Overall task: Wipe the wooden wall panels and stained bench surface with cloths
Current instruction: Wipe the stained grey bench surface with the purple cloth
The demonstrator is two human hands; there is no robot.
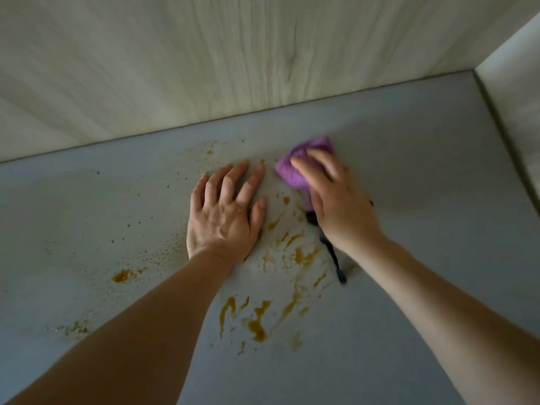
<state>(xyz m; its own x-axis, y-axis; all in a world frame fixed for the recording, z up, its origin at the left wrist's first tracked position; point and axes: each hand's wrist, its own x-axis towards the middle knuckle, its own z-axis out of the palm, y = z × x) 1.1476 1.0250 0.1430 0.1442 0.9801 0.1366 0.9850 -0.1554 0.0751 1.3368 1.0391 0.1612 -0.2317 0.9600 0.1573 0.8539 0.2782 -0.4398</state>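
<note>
Orange stains [257,320] lie nearest me on the grey worktop [423,176], toward me from the purple cloth [304,162].
My right hand [336,200] presses closed on that cloth; my left hand [225,211] lies flat, fingers spread, empty.

A single head-worn wide-angle camera looks forward and steeply down, close above the counter [409,171], facing the corner where two wooden wall panels [204,59] meet.
</note>
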